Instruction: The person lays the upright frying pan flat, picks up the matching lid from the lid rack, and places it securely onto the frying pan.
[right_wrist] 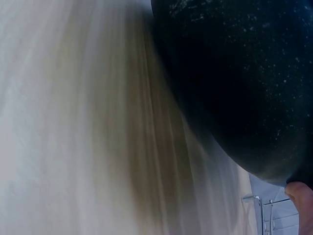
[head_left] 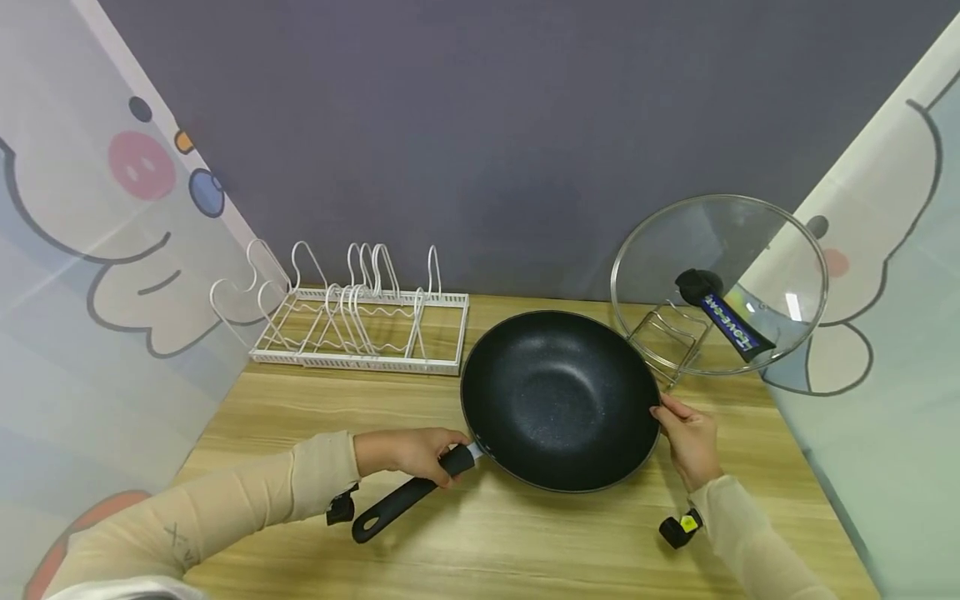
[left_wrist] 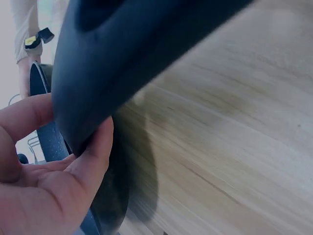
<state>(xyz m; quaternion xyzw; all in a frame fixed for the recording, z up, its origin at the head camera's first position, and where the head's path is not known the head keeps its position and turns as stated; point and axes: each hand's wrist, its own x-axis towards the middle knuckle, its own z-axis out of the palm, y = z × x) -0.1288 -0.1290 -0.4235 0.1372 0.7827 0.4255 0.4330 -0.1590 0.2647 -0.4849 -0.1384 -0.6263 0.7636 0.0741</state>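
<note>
A black frying pan (head_left: pixel 558 400), deep and wok-like, is in the middle of the head view with its inside facing up toward me. My left hand (head_left: pixel 423 454) grips its black handle (head_left: pixel 397 507) close to the metal collar. In the left wrist view the thumb and fingers wrap the handle (left_wrist: pixel 122 63), and a shadow lies on the wood under the pan. My right hand (head_left: pixel 692 442) pinches the pan's right rim, thumb on the inner side. At the right wrist view's corner a fingertip (right_wrist: pixel 299 190) touches the rim; the rest of that hand is out of frame.
A white wire rack (head_left: pixel 360 364) with upright dividers stands at the back left of the wooden table (head_left: pixel 555 546). Behind the right hand, a glass lid (head_left: pixel 675 242) with a black handle leans upright in a small metal stand (head_left: pixel 686 358). A grey wall closes the back.
</note>
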